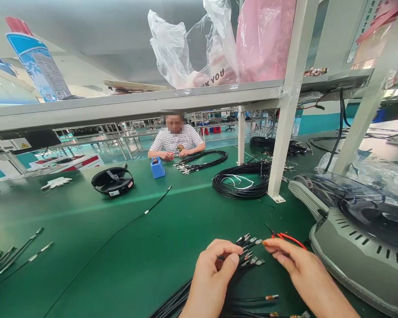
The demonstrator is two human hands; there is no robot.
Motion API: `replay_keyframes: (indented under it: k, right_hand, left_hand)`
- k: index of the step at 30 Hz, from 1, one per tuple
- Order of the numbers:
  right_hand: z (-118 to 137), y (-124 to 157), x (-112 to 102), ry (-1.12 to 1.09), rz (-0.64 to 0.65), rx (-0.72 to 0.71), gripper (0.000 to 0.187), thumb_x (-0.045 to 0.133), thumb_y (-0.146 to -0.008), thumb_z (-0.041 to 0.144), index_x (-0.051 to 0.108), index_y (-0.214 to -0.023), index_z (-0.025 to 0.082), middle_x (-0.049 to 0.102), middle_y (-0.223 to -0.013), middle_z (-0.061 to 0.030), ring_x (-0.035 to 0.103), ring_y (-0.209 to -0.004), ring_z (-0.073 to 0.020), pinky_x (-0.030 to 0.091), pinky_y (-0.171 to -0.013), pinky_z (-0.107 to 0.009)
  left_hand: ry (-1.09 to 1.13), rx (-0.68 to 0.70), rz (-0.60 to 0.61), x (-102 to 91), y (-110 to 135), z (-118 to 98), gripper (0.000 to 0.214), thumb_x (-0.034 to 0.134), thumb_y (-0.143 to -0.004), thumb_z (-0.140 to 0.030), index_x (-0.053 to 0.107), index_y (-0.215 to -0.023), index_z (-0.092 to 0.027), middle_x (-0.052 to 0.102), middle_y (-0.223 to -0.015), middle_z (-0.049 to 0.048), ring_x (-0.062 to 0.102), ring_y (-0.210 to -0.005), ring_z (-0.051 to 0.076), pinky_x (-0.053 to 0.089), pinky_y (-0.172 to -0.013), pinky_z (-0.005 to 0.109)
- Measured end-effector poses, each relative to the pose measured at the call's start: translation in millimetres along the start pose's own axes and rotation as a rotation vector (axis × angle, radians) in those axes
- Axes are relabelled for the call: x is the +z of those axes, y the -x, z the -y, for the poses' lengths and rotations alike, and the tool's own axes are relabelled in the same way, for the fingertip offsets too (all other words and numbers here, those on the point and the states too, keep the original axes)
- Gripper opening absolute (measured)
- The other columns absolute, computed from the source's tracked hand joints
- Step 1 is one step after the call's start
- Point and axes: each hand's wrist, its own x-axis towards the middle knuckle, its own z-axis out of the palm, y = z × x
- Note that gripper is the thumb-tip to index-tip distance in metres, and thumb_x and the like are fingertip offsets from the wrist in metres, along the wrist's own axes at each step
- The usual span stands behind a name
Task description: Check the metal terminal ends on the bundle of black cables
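A co-worker (176,140) in a striped shirt sits across the green table (119,247). Near them lie a blue box (157,168), a black reel (112,181) and coiled black cable (240,180). A grey machine (358,238) stands at right.

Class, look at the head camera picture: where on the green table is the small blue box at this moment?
The small blue box stands at the far middle of the green table, just left of the seated person's hands and right of the round black reel.
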Motion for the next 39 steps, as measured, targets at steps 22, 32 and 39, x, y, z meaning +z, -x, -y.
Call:
replay_keyframes:
  k: [22, 32, 39]
  right_hand:
    - [33.7, 8.8, 5.2, -0.391, 0.132, -0.018, 0.024, 0.062, -0.079, 0.024, 0.064, -0.103, 0.019, 0.078, -0.084, -0.0051, 0.074, -0.078, -0.0208, 0.058, -0.076, -0.032]
    - [30.0, 10.8, 7.0, -0.439, 0.111, -0.009, 0.025, 0.068, -0.074, 0.018, 0.063, -0.098, 0.021, 0.078, -0.080, -0.0013, 0.073, -0.074, -0.0178, 0.058, -0.072, -0.024]
    - [32.0, 12.5, 10.2, -0.600, 0.160, 0.039, 0.028, 0.079, -0.071, 0.023, 0.062, -0.093, 0.023, 0.072, -0.066, 0.0047, 0.068, -0.064, -0.0150, 0.054, -0.063, -0.022]
  left_hand:
    - [-0.640, 0.321, 0.183, 14.1, -3.6, 18.8, 0.029, 0.048, -0.096, -0.026, 0.074, -0.109, -0.023, 0.074, -0.089, 0.0094, 0.067, -0.081, 0.024, 0.048, -0.070, 0.028]
    - [-0.742, 0.356, 0.159, 15.8, 1.9, 9.7, 0.029, 0.047, -0.095, -0.023, 0.076, -0.099, -0.019, 0.072, -0.079, 0.0080, 0.066, -0.072, 0.021, 0.046, -0.062, 0.027]
    - [-0.677, 0.613, 0.026, 17.4, 5.2, 18.7, 0.025, 0.050, -0.089, -0.015, 0.074, -0.085, -0.020, 0.066, -0.065, 0.0021, 0.060, -0.059, 0.017, 0.042, -0.053, 0.025]
